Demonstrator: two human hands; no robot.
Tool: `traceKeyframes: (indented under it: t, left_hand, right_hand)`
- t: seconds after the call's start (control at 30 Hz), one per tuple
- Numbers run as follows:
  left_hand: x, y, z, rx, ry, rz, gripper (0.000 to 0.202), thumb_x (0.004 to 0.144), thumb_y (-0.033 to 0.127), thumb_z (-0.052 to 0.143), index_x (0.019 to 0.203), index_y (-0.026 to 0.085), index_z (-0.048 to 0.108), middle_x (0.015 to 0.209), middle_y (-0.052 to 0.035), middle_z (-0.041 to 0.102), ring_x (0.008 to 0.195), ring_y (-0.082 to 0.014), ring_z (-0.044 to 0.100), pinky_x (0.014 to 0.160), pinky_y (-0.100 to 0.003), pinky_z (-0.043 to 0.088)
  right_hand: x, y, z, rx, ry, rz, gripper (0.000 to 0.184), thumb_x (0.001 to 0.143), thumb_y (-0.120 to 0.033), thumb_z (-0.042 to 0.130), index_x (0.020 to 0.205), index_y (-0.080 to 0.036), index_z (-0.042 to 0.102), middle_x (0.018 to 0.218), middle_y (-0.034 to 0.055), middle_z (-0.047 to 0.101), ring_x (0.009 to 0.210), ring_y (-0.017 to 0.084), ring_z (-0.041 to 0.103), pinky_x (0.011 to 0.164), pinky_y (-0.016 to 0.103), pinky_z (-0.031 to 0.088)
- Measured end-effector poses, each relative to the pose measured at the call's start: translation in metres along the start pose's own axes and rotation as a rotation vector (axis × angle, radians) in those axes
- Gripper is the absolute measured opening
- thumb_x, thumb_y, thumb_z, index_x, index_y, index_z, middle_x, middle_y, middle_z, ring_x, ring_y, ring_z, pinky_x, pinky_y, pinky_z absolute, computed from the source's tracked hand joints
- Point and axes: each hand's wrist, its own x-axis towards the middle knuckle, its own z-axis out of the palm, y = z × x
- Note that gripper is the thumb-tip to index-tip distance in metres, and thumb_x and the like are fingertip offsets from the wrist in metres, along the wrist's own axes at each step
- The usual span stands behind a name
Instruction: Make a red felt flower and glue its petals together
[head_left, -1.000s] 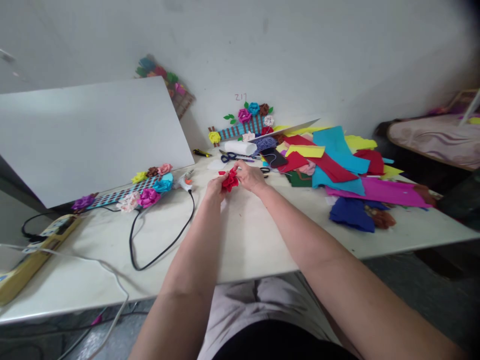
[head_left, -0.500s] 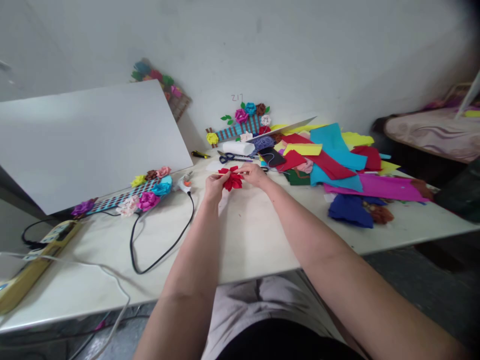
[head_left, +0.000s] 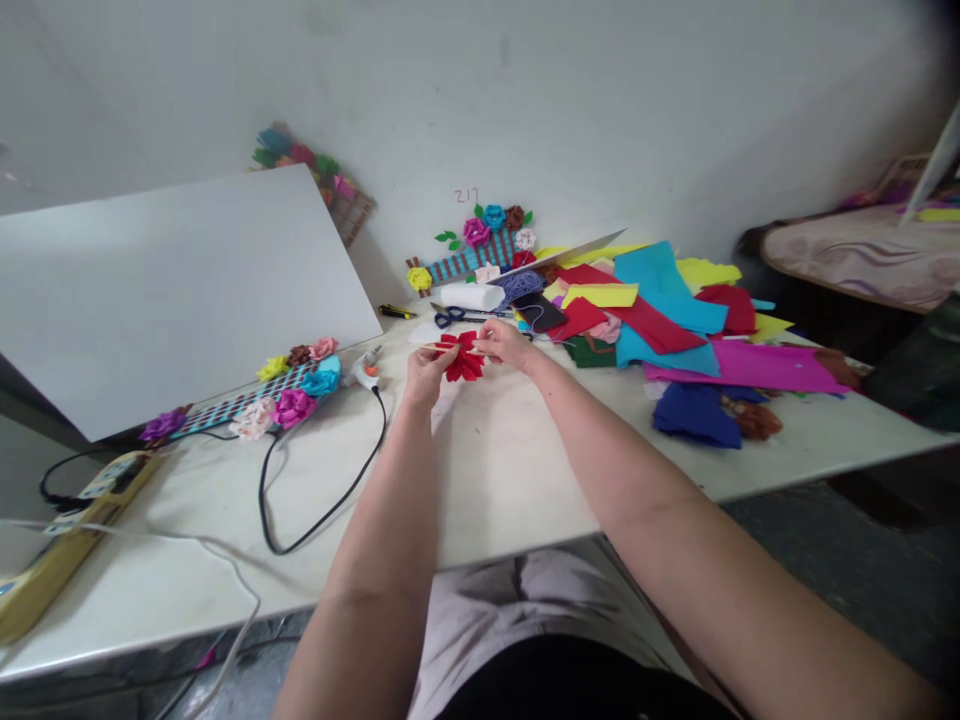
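Observation:
A red paper flower [head_left: 463, 362] with spread petals is held up over the white table [head_left: 499, 470] between my two hands. My left hand [head_left: 426, 376] is closed on the flower's left side, thumb against the petals. My right hand [head_left: 505, 345] pinches at its right edge. A thin pale stick seems to run by the fingers, but I cannot tell which hand holds it. Just behind the hands lie dark-handled scissors [head_left: 450, 317]. Left of them stands a glue gun [head_left: 365, 369] with a black cord.
Coloured paper sheets [head_left: 667, 300] are heaped at the right. A flower-covered woven panel [head_left: 292, 392] lies at the left by a white board [head_left: 180, 290]; another woven panel [head_left: 472, 258] leans on the wall. A yellow power strip [head_left: 75, 550] sits at the left edge, near a box cutter [head_left: 396, 312].
The flower has turned slightly in my fingers and its petals look more spread toward me. Both hands stay at it; the whole view has shifted a little.

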Motion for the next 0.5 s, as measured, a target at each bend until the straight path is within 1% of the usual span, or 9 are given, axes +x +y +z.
traceKeyframes:
  t: [0.07, 0.13, 0.23, 0.33, 0.43, 0.5]
  left_hand:
    - [-0.001, 0.002, 0.001, 0.003, 0.001, 0.0, 0.022, 0.056, 0.027, 0.086, 0.058, 0.014, 0.068, 0.057, -0.0031, 0.064, 0.056, -0.0116, 0.057, 0.058, -0.024, 0.043]
    - [-0.002, 0.004, 0.002, 0.005, 0.006, -0.01, 0.02, 0.057, 0.024, 0.085, 0.06, 0.013, 0.069, 0.059, -0.0037, 0.065, 0.058, -0.0121, 0.058, 0.059, -0.024, 0.043]
    - [-0.003, 0.004, 0.003, 0.013, -0.001, -0.026, 0.018, 0.057, 0.021, 0.085, 0.062, 0.013, 0.069, 0.063, -0.0042, 0.066, 0.061, -0.0128, 0.059, 0.06, -0.024, 0.043]
    - [-0.003, 0.004, 0.003, 0.04, -0.04, -0.016, 0.018, 0.058, 0.023, 0.084, 0.062, 0.014, 0.068, 0.064, -0.0041, 0.066, 0.062, -0.0132, 0.059, 0.059, -0.024, 0.043]
    - [-0.003, 0.004, 0.002, 0.072, -0.069, 0.002, 0.018, 0.06, 0.025, 0.083, 0.063, 0.014, 0.068, 0.064, -0.0042, 0.067, 0.063, -0.0135, 0.059, 0.06, -0.024, 0.044]
    - [-0.004, 0.004, 0.002, 0.089, -0.079, 0.005, 0.019, 0.06, 0.027, 0.083, 0.063, 0.014, 0.069, 0.064, -0.0044, 0.066, 0.062, -0.0131, 0.059, 0.06, -0.024, 0.044]
  right_hand:
    - [-0.001, -0.002, 0.001, 0.036, 0.026, 0.025, 0.018, 0.079, -0.02, 0.06, 0.072, -0.02, 0.044, 0.046, -0.0097, 0.044, 0.038, 0.006, 0.037, 0.041, 0.019, 0.027]
    - [-0.002, -0.003, 0.001, 0.054, 0.026, 0.07, 0.018, 0.08, -0.022, 0.06, 0.07, -0.02, 0.045, 0.047, -0.0085, 0.044, 0.04, 0.006, 0.038, 0.042, 0.019, 0.028]
    - [-0.002, -0.001, 0.0, 0.072, -0.027, 0.145, 0.022, 0.08, -0.03, 0.063, 0.068, -0.018, 0.05, 0.05, -0.0062, 0.047, 0.044, 0.006, 0.041, 0.044, 0.019, 0.029]
    - [-0.001, 0.004, -0.002, 0.066, -0.105, 0.159, 0.029, 0.077, -0.038, 0.068, 0.068, -0.016, 0.052, 0.051, -0.0043, 0.051, 0.046, 0.007, 0.044, 0.044, 0.02, 0.028]
    - [0.0, 0.009, -0.004, 0.039, -0.151, 0.144, 0.032, 0.075, -0.041, 0.072, 0.066, -0.016, 0.053, 0.049, -0.0042, 0.051, 0.043, 0.006, 0.041, 0.043, 0.02, 0.025]
    - [0.001, 0.012, -0.004, 0.014, -0.145, 0.152, 0.034, 0.074, -0.041, 0.072, 0.064, -0.016, 0.052, 0.046, -0.0058, 0.048, 0.041, 0.005, 0.037, 0.041, 0.02, 0.022]
